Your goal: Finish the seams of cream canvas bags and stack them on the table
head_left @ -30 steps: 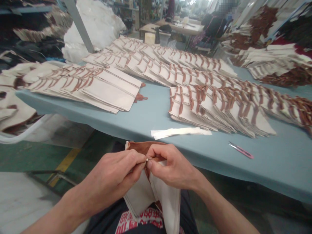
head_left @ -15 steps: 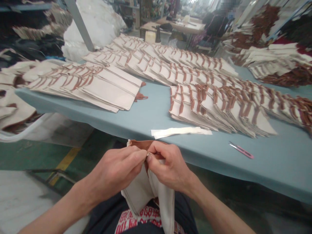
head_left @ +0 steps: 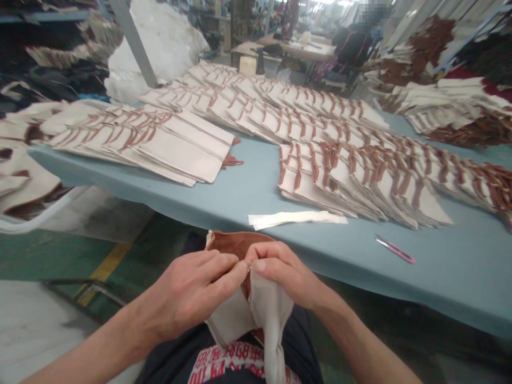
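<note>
Long blue cloth-covered table (head_left: 248,186). Overlapping rows of cream-and-brown fabric panels (head_left: 360,181) fanned, I judge, so each edge shows. Cream fabric piece with brown lining (head_left: 270,298) hangs before the table's near edge; I see left hand (head_left: 198,285) and right hand (head_left: 282,271) pinching its rim, fingertips nearly together, likely for control. Pink-handled metal snips (head_left: 400,252), near right.

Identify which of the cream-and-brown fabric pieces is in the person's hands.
The fabric piece in front of the red-printed clothing, pinched by the left hand and right hand. The fabric rows lie overlapping on the blue table.
</note>
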Demonstrator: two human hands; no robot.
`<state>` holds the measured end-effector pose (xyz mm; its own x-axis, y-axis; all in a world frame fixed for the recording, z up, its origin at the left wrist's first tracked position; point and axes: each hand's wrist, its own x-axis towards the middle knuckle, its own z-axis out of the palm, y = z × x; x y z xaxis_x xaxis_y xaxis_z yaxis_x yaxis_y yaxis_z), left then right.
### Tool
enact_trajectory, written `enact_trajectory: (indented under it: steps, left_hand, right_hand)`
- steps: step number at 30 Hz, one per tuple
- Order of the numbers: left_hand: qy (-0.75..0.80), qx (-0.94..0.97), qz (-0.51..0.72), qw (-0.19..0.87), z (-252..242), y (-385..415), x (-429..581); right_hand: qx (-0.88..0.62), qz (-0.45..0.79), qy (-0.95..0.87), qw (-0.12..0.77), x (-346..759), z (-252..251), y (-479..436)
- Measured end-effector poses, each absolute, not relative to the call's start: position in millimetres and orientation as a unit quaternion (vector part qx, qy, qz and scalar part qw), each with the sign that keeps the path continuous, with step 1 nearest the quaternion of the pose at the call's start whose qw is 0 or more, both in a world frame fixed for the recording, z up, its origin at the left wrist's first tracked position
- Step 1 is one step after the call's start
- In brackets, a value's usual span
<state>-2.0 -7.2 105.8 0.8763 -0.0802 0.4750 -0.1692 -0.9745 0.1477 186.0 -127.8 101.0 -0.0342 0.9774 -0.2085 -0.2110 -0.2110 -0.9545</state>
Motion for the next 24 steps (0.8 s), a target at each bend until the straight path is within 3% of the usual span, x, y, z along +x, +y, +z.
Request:
enact_trajectory:
  steps: [10, 14, 19, 24]
  left_hand:
    - [-0.067, 0.954, 0.268, 0.117, 97.0, -6.5, 2.6]
    - [-0.051, 0.936, 0.290, 0.193, 101.2, -8.7, 4.8]
    - [0.031, 0.908, 0.234, 0.347, 112.1, -10.5, 3.3]
    - [0.103, 0.882, 0.176, 0.424, 117.7, -8.5, 7.9]
  right_hand:
    - [-0.516, 0.597, -0.409, 0.458, 190.6, 103.7, -127.3]
    - [-0.558, 0.562, -0.431, 0.433, 186.7, 108.4, -130.9]
    - [-0.593, 0.393, -0.541, 0.448, 183.5, 108.9, -132.2]
    - [-0.591, 0.194, -0.648, 0.440, 183.0, 102.3, -134.4]
